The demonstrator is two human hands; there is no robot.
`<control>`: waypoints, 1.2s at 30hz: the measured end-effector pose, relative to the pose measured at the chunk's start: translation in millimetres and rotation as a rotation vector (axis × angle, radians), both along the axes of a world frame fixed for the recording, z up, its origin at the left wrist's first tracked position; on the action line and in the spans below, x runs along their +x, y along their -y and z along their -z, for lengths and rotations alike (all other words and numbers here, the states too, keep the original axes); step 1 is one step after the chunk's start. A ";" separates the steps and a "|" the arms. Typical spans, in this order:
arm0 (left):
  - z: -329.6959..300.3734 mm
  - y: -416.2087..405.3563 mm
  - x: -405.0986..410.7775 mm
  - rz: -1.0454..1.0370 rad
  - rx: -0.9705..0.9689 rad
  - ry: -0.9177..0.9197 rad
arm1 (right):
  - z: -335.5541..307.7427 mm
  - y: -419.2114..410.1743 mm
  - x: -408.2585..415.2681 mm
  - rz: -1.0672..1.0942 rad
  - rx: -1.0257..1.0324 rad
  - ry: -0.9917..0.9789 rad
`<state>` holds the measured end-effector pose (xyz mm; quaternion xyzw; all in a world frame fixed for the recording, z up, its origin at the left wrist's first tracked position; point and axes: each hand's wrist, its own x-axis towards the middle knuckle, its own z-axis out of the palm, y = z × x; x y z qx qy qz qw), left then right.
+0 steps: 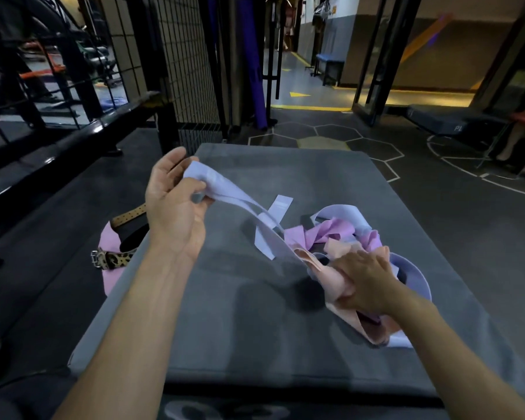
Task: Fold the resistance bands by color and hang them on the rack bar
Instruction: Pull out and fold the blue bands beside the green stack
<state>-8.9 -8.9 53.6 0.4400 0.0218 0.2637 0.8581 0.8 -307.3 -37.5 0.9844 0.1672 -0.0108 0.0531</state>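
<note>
Left hand (176, 201) pinches the lavender band (240, 201); right hand (364, 280) grips the peach band (334, 286).

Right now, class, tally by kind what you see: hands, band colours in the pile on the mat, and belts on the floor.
Hands: 2, left hand, right hand
Band colours: 3, lavender band, pink band, peach band
Belts: 2, leopard belt, studded belt
Total: 7

We read only "PL" on the black pad (443, 121) at right; the rest is cut off.
</note>
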 end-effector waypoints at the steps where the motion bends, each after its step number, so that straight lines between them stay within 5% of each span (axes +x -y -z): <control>1: 3.3 -0.8 2.0 -0.022 -0.011 -0.028 | -0.5 0.2 -2.8 -0.022 0.035 -0.006; 7: 26.3 -6.2 17.2 -0.220 0.173 -0.134 | -3.3 -6.8 -5.0 -0.030 0.040 0.061; 10: 32.8 -15.2 19.1 -0.307 0.219 -0.188 | -13.6 8.8 -5.9 0.136 0.260 -0.039; 14: 30.9 -17.3 16.0 -0.157 0.271 -0.213 | -17.4 23.8 -0.7 0.450 0.382 0.301; 16: 22.4 -15.9 9.0 -0.075 0.301 -0.172 | -13.8 21.6 -1.5 0.494 0.253 0.103; 20: -3.8 -10.5 -12.1 0.130 0.324 -0.026 | -20.1 -0.8 -8.4 0.215 0.147 -0.103; 23: -17.2 -10.5 -26.1 0.331 0.352 0.076 | -37.9 -35.5 -22.7 -0.026 0.509 -0.002; 26: -20.5 -9.5 -31.4 0.435 0.423 0.111 | -40.7 -76.1 -35.2 -0.130 1.053 -0.379; 28: -18.0 -9.3 -30.4 0.409 0.424 0.107 | -34.9 -96.1 -34.4 -0.227 1.221 -0.530; 32: -6.0 -21.1 -23.5 0.161 0.417 -0.037 | -21.5 -116.0 -35.8 -0.162 1.394 -0.924; 36: 16.9 -47.4 -15.5 0.032 0.418 -0.221 | 3.4 -114.7 -37.5 -0.145 1.237 -1.277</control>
